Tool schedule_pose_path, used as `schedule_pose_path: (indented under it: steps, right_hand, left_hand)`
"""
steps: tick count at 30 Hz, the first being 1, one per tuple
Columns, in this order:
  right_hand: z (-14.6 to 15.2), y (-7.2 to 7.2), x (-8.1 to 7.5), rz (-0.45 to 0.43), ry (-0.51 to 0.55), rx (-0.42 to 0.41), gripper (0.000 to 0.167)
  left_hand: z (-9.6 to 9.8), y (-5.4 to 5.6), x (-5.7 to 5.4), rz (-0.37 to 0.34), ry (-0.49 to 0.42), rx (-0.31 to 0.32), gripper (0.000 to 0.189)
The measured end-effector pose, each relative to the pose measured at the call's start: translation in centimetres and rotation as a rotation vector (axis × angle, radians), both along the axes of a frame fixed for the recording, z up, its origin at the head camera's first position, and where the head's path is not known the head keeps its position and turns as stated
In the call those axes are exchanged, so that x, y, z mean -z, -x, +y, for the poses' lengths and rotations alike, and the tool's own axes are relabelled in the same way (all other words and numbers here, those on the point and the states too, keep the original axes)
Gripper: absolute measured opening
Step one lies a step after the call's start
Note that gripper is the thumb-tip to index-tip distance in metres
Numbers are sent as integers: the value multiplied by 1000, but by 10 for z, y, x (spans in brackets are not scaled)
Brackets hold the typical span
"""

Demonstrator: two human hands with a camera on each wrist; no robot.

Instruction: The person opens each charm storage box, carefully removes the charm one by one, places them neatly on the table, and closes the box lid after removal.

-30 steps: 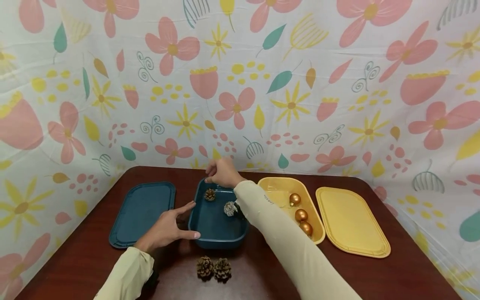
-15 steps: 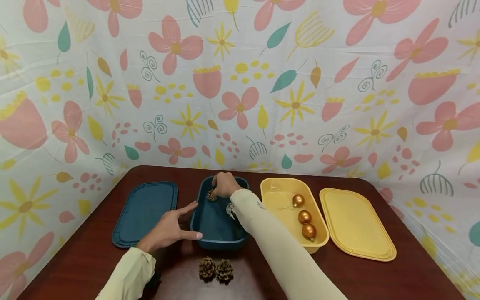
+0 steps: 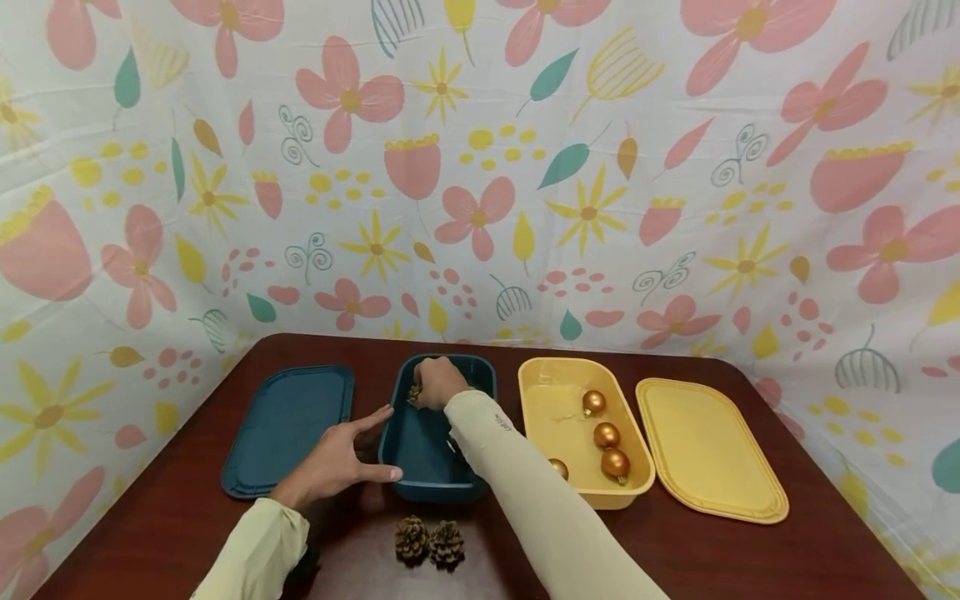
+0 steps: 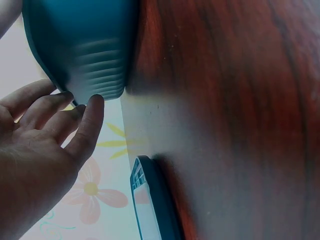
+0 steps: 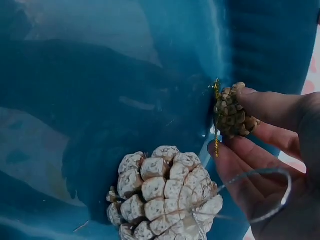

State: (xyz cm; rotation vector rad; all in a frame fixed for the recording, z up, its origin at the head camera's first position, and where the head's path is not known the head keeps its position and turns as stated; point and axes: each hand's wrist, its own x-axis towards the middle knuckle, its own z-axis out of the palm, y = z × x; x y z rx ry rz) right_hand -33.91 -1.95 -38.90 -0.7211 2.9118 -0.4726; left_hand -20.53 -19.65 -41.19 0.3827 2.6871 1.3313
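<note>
My right hand (image 3: 441, 382) reaches into the blue box (image 3: 423, 454) near its far left corner. It pinches a small brown pinecone (image 5: 232, 111) between thumb and fingers; a gold cord (image 5: 216, 120) hangs at the cone's side. Close by in the box, a larger white-frosted pinecone (image 5: 165, 195) with a silver string loop (image 5: 287, 187) shows in the right wrist view; the right sleeve covers it in the head view. My left hand (image 3: 337, 454) touches the box's left side with fingers and thumb extended. Two brown pinecones (image 3: 411, 540) lie side by side in front of the box.
Left of the blue box lies a flat blue lid (image 3: 288, 429). To the right stands a yellow box (image 3: 543, 400) with several gold ball ornaments (image 3: 606, 435), and beyond it a yellow lid (image 3: 712, 450). A flowered cloth (image 3: 480, 167) hangs behind the table (image 3: 150, 517).
My right hand has come down from above the blue box's far rim and taken hold of the small pinecone inside. The left hand keeps its place. Another gold ball shows beside the right sleeve.
</note>
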Motion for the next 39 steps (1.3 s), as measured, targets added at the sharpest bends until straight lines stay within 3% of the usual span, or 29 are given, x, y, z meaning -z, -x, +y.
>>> schedule_pose_path:
  steps: [7,14,18,27,30,39]
  right_hand:
    - [1,-4,-8,20,8,-31,28]
    - [10,0,-29,50,44,-172,20]
    - [20,-12,-50,32,112,-261,33]
    - [53,-45,-88,-65,336,-421,37]
    - [66,-57,-95,-144,444,-462,37]
    - [104,-86,-89,-611,883,-439,41]
  left_hand:
    - [-1,-1,0,-4,6,5,91]
    - [0,0,-3,9,27,1,92]
    - [-1,-1,-3,-1,32,3,91]
    - [0,0,-1,-10,24,10,89]
    - [1,1,-2,-12,26,12,89]
    - [1,-2,-4,-16,28,4,95]
